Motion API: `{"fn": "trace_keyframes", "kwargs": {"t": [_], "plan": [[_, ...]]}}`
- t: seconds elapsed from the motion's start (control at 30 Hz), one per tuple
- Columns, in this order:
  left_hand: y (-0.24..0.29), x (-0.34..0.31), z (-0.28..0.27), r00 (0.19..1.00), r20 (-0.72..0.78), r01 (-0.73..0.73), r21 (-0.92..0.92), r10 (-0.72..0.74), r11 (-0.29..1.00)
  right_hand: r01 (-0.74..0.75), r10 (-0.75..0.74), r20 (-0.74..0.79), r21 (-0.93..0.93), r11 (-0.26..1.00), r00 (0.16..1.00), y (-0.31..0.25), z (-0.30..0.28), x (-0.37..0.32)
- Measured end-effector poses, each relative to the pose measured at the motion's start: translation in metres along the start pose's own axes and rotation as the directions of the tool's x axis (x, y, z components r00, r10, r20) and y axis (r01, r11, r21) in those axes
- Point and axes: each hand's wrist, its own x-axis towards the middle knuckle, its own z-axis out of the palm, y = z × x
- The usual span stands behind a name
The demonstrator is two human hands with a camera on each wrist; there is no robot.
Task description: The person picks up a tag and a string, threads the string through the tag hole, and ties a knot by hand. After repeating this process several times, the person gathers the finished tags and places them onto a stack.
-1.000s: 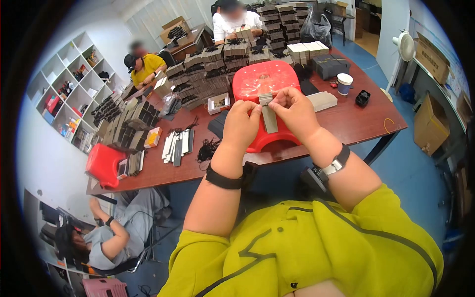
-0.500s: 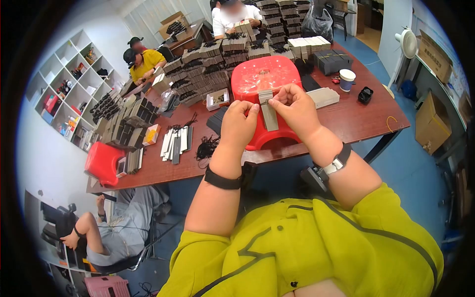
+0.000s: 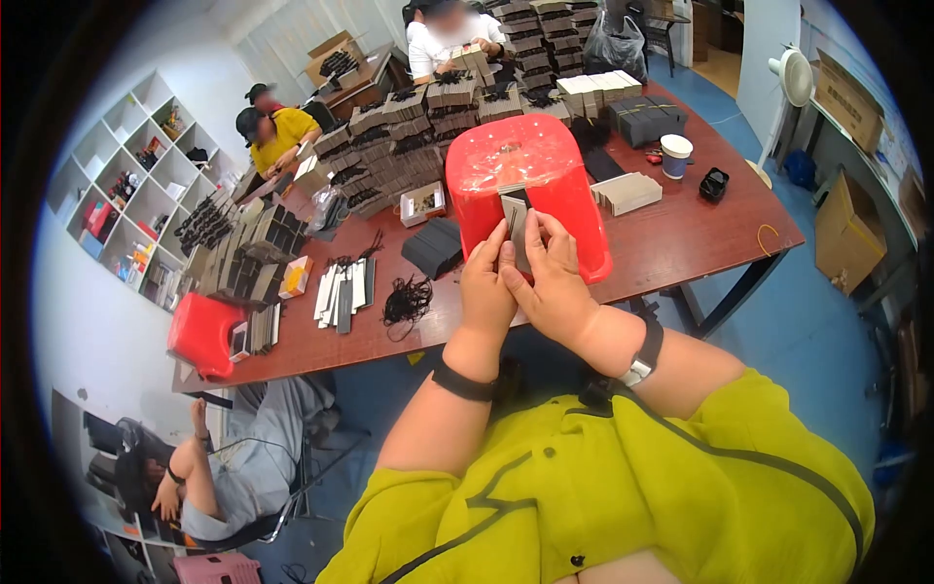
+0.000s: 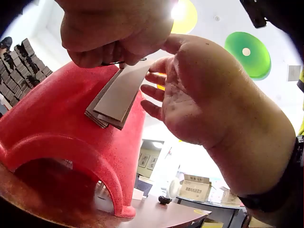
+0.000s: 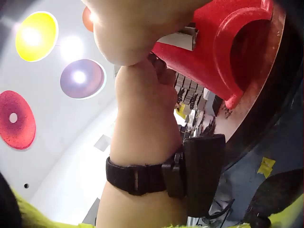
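A narrow stack of grey cardboard strips (image 4: 122, 92) hangs against the front of an upturned-looking red plastic stool (image 3: 516, 156). In the head view the face of the strips (image 3: 516, 209) shows above both hands, with a dark band along one side. My left hand (image 3: 486, 282) pinches the strips at their left edge, fingers curled; in the left wrist view a thin black cord shows by its fingertips. My right hand (image 3: 555, 277) lies along the other side with its fingers fairly straight, thumb reaching across to the left hand. The hands hide the strips' lower part.
Tall stacks of bundled strips (image 3: 399, 136) fill the table's far side. A paper cup (image 3: 675, 156), a black object (image 3: 714, 185) and a pale strip stack (image 3: 628, 193) are right of the stool. Black cords (image 3: 407, 302) and loose strips (image 3: 341, 292) lie left. Other people sit around.
Both hands have come down from the strips' top edge and closer together. The right hand has gone from pinching there to lying along the strips. The stool has turned slightly.
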Motion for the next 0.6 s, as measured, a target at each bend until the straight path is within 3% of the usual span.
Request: {"fn": "trace_keyframes", "kwargs": {"t": [0.03, 0.1, 0.13, 0.17, 0.2, 0.23, 0.3, 0.4, 0.6], "plan": [[-0.002, 0.001, 0.002, 1.0, 0.003, -0.004, 0.001, 0.004, 1.0, -0.008, 0.007, 0.011, 0.034, 0.999, 1.0, 0.0, 0.0, 0.0], [-0.003, 0.002, 0.005, 0.992, 0.0, 0.121, -0.324, -0.128, 0.938, -0.017, 0.015, 0.019, 0.069, 0.998, 1.0, 0.002, -0.001, 0.0], [-0.001, 0.002, 0.004, 0.992, 0.001, 0.12, -0.323, -0.126, 0.939, -0.063, 0.061, 0.023, 0.125, 0.99, 0.998, 0.003, -0.002, 0.002], [0.002, 0.001, 0.0, 0.995, 0.015, 0.104, -0.209, -0.103, 0.972, -0.109, 0.105, 0.03, 0.182, 0.977, 0.994, 0.003, -0.002, 0.002], [0.007, 0.001, -0.002, 0.996, 0.032, 0.083, -0.093, -0.08, 0.992, -0.108, 0.105, 0.026, 0.183, 0.977, 0.994, 0.003, -0.002, 0.003], [0.006, 0.001, -0.002, 0.997, 0.034, 0.079, -0.09, -0.076, 0.993, -0.082, 0.078, 0.033, 0.134, 0.988, 0.996, 0.003, -0.002, 0.004], [0.003, 0.001, 0.001, 0.988, 0.032, 0.155, -0.278, -0.152, 0.948, -0.054, 0.051, 0.033, 0.083, 0.995, 0.998, 0.002, -0.001, 0.004], [0.001, 0.003, 0.002, 0.984, 0.047, 0.176, -0.345, -0.17, 0.922, 0.017, -0.017, -0.008, -0.038, 0.999, 1.0, 0.0, 0.002, -0.003], [0.013, 0.003, -0.001, 0.971, 0.062, 0.24, -0.307, -0.233, 0.921, -0.016, 0.016, 0.02, -0.016, 1.0, 1.0, -0.001, -0.006, -0.004]]}}
